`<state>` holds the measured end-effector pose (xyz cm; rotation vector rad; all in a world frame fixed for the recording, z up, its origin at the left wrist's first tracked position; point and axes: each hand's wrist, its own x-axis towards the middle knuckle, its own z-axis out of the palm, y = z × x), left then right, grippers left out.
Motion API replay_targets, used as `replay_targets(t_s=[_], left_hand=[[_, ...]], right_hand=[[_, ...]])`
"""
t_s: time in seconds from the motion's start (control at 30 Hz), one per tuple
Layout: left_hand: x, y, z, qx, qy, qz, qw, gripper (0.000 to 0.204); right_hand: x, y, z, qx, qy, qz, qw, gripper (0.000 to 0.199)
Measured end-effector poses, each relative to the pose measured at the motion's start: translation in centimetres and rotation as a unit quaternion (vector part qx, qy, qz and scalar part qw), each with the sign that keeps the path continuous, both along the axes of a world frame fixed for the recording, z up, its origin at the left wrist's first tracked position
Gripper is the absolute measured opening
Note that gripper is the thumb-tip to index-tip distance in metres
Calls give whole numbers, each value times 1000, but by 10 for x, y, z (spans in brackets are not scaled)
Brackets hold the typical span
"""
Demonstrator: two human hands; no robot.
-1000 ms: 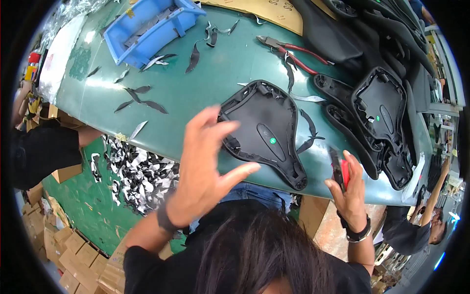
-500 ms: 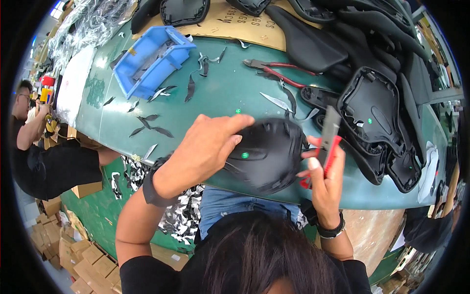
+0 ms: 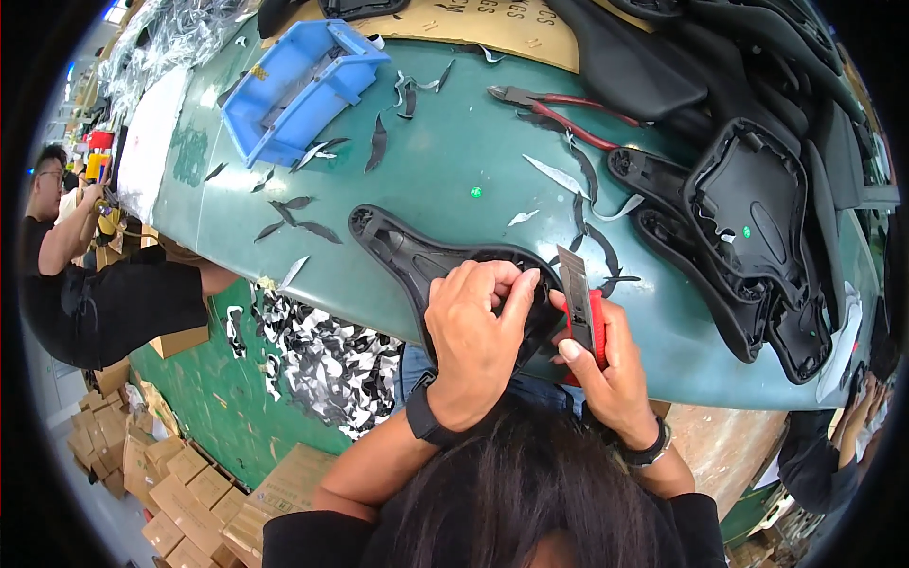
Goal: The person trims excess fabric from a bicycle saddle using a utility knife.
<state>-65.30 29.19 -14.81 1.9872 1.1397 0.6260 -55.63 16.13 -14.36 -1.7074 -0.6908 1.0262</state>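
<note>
A: Where's the black saddle (image 3: 426,260)?
B: At the green table's (image 3: 454,161) near edge, left hand (image 3: 478,346) clamping its rear.
A: The right hand (image 3: 606,369)?
B: Fingers closed round the red-handled knife (image 3: 579,308). Cut shallow, I'd say, blade angled off the thumb.

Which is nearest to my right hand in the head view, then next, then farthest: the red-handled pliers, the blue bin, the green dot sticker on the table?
From the right hand:
1. Green dot sticker, up and left, mid-table.
2. Red-handled pliers, straight up, far side.
3. Blue bin, far upper left.
</note>
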Motion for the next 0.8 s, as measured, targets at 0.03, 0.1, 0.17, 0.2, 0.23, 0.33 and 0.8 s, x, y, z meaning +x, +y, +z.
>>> replay_targets(t_s=[0.03, 0.1, 0.17, 0.2, 0.23, 0.33, 0.8], left_hand=[[2, -1, 0, -17, -21, 15, 1000, 14], [0, -2, -3, -20, -36, 18, 999, 13], [-2, -3, -4, -27, -52, 21, 998, 13], [-4, -3, -4, -22, -60, 15, 998, 12], [-5, -1, -4, -17, -69, 8, 997, 12], [-7, 1, -4, -23, -62, -2, 998, 12], [-41, 40, -6, -505, -454, -35, 733, 14]], right_hand=[[7, 0, 2, -2, -1, -1, 1000, 42], [22, 2, 7, -3, -47, 48, 998, 43], [35, 0, 9, 25, -254, 91, 963, 49], [40, 4, 13, 63, -364, 114, 922, 50], [45, 7, 18, 60, -364, 117, 922, 50], [57, 16, 30, 22, -441, 237, 865, 53], [25, -17, 16, -58, -364, 180, 912, 54]])
